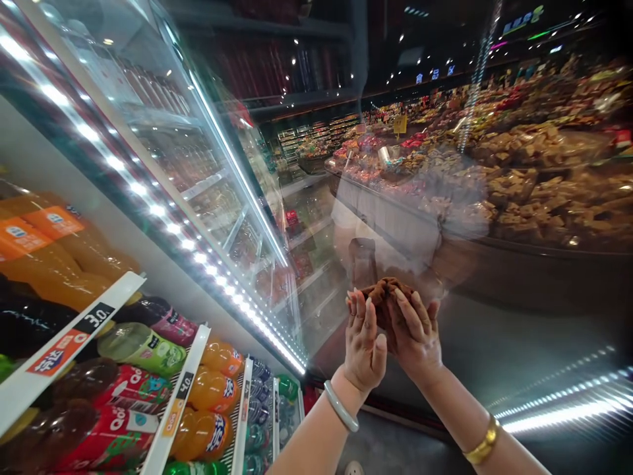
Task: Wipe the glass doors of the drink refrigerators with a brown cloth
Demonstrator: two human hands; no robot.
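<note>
My left hand is raised flat toward the glass door, its fingers stretched upward and thumb apart. Beside it, my right hand leans on the glass with its fingers spread. A brown, crumpled, cloth-like patch shows behind and between the fingertips; whether it is a cloth or partly a reflection is hard to tell. A pale bangle circles my left wrist, and a gold bracelet my right.
Lit fridge shelves on the left hold orange bottles, red-labelled bottles and price strips. A bright light strip runs diagonally along the fridge. Heaped goods and a person's shape appear in the glass.
</note>
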